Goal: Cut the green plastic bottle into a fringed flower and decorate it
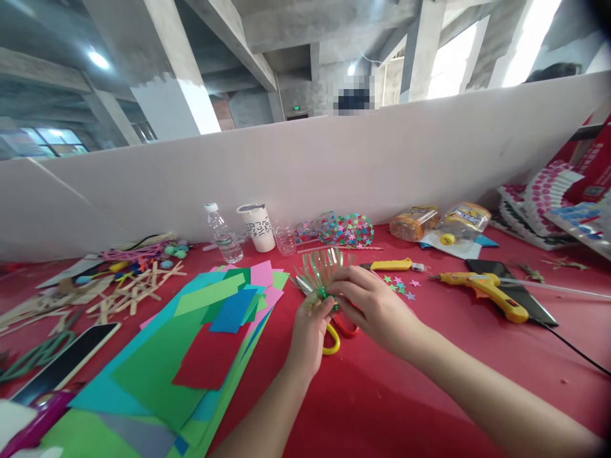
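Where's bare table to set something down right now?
Bare table shows between the forearms, nearer than the scissors, and between the right forearm and the glue gun. A narrow strip separates the paper stack from the left hand. Crowded: left, around the phone, and the far edge, by the cup.

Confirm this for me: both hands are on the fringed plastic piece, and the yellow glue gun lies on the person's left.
Not quite: the side is wrong. The head view shows the yellow glue gun on the person's right. The left hand and right hand are indeed both on the fringed plastic piece.
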`<state>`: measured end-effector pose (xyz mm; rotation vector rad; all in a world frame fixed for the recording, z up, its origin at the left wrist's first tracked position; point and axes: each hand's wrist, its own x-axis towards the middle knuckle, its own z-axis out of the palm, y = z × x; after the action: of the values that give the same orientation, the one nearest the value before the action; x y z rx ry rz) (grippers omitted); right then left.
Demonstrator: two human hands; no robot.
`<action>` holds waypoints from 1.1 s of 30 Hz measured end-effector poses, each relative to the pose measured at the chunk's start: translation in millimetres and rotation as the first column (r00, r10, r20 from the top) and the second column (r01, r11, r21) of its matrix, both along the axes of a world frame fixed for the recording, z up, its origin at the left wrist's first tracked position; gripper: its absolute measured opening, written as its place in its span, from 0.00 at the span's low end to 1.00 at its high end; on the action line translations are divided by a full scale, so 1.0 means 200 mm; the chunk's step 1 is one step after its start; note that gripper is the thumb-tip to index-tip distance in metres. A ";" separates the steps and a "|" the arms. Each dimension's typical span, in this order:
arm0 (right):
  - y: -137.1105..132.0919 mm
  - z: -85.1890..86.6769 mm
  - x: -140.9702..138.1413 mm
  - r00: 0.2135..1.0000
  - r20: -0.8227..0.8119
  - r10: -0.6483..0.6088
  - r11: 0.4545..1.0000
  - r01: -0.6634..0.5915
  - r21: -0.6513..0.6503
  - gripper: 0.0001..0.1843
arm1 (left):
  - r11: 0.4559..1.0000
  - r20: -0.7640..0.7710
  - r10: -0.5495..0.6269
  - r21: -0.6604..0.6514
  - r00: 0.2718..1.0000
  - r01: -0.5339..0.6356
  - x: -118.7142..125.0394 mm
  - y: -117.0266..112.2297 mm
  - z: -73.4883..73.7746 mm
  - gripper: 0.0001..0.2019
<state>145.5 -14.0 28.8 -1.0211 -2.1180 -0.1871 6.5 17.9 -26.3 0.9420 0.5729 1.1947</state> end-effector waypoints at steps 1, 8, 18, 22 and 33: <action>0.00 -0.01 0.00 0.999 0.020 -0.025 0.999 0.024 0.043 0.09 | 1.000 -0.008 -0.008 0.002 1.000 0.008 0.00 -0.01 0.00 0.07; -0.03 -0.06 0.00 0.982 0.133 -0.137 0.971 0.107 0.215 0.15 | 1.000 -0.051 0.009 -0.005 0.999 -0.009 0.00 -0.03 -0.01 0.05; 0.01 -0.06 -0.03 0.973 -0.004 -0.232 0.972 0.232 0.032 0.07 | 0.998 -0.074 0.040 0.048 0.996 -0.037 0.01 -0.02 0.01 0.09; 0.01 -0.07 -0.04 0.967 0.046 -0.251 0.968 0.251 0.000 0.07 | 0.999 -0.092 0.026 0.046 0.995 -0.022 0.01 -0.03 0.01 0.09; 0.01 -0.13 -0.06 0.966 0.110 -0.232 0.972 0.233 0.004 0.12 | 1.000 -0.053 -0.013 0.016 0.998 0.014 0.01 -0.03 0.00 0.09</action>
<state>134.3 -12.5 3.7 -1.2910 -2.0930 -0.3565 9.3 12.7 -25.6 0.9925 0.5990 1.1666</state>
